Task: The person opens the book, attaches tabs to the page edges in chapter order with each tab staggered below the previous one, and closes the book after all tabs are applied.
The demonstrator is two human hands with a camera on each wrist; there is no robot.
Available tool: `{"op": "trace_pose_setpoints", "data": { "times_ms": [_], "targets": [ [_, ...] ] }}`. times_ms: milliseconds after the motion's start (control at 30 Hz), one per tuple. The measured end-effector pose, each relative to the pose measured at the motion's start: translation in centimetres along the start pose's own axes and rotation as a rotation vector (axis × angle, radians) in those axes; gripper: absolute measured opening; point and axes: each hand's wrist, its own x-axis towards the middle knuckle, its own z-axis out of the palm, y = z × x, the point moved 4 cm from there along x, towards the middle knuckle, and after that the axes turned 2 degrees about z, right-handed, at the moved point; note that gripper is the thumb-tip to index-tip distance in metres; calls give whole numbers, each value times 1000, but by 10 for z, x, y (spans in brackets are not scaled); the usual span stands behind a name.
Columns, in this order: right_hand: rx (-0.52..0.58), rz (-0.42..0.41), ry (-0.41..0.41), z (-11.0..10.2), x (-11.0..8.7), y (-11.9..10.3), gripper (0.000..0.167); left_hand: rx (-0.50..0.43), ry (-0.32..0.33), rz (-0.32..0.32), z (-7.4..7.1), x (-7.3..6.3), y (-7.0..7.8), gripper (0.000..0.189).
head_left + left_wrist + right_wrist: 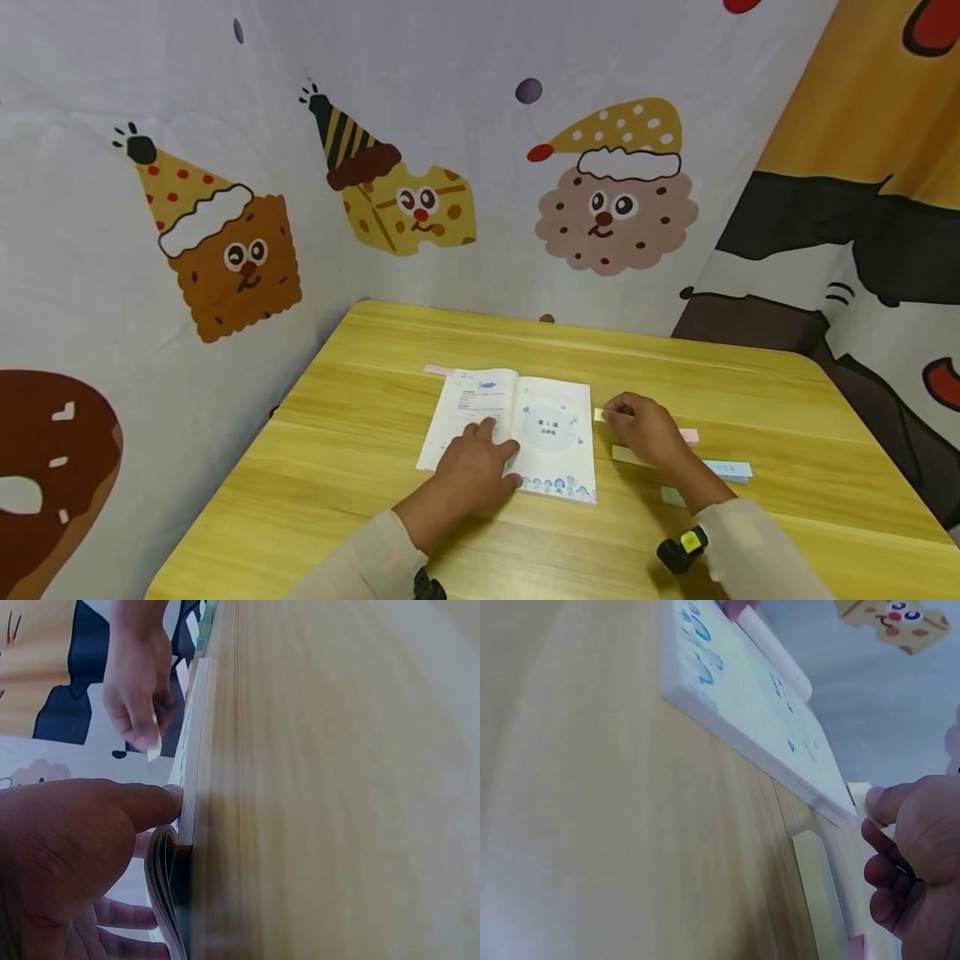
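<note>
An open book (557, 433) lies on the table, its right page printed with a pale blue circle and blue figures along the bottom. My left hand (474, 471) rests spread on the left page and across the fold, and in the left wrist view its thumb touches the page near the spine. Just beyond the book's right edge, my right hand (647, 427) pinches a small pale yellow sticky tab (859, 793) between thumb and forefinger. The other fingers of that hand are curled. From the left page's top corner sticks out a pink tab (438, 369).
Beside and under the right forearm lie a pale yellow strip pad (628, 455), a pink one (689, 436), blue ones (727, 469) and a green one (672, 497). The wooden table (322, 500) meets a cartoon-printed cloth (495, 283) at its back.
</note>
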Motion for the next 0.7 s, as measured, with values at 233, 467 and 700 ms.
{"op": "trace_pose_setpoints", "data": {
  "times_ms": [233, 467, 700],
  "targets": [
    [-1, -4, -7, 10, 27, -1, 20, -19, -2, 5, 1, 1, -1, 49],
    [7, 7, 6, 21, 43, -2, 16, -21, 6, 9, 0, 1, -2, 48],
    [-17, 62, 14, 28, 54, -1, 17, -8, 15, 13, 0, 0, -2, 47]
  ]
}}
